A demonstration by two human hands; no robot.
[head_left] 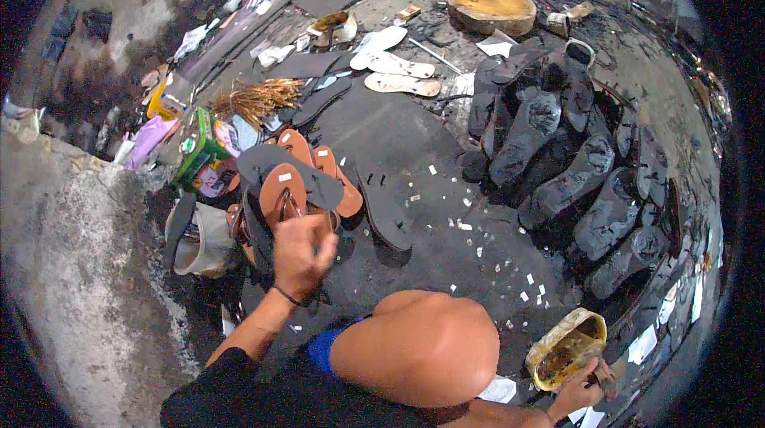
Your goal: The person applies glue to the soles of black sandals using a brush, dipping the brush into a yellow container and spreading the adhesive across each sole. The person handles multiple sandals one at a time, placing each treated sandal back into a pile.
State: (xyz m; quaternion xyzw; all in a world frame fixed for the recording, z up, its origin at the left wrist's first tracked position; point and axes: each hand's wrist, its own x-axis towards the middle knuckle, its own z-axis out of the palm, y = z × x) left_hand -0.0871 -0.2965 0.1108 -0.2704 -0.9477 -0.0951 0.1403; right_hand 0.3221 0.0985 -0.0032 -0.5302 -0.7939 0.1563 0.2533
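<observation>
sandal (pixel 281 193), tan sole with a strap, sits upright in my left hand (pixel 301 257); fingers curl around its lower end, grasp firm. it is held just above the floor, in front of my bent knee (pixel 418 344), touching a stack of similar tan soles (pixel 335 177) and a dark sole (pixel 275 161) lying across them. black sole (pixel 382 205) lies flat just right of the stack. my right hand (pixel 580 392) is low at the right, fingers closed on something thin by a yellowed glue tub (pixel 567 348); what it is i cannot tell. row of black wrapped lasts (pixel 574 173) fills the right side. pale soles (pixel 398 73) and a wood block (pixel 490 5) lie further off. white scraps dot the floor (pixel 478 245).
</observation>
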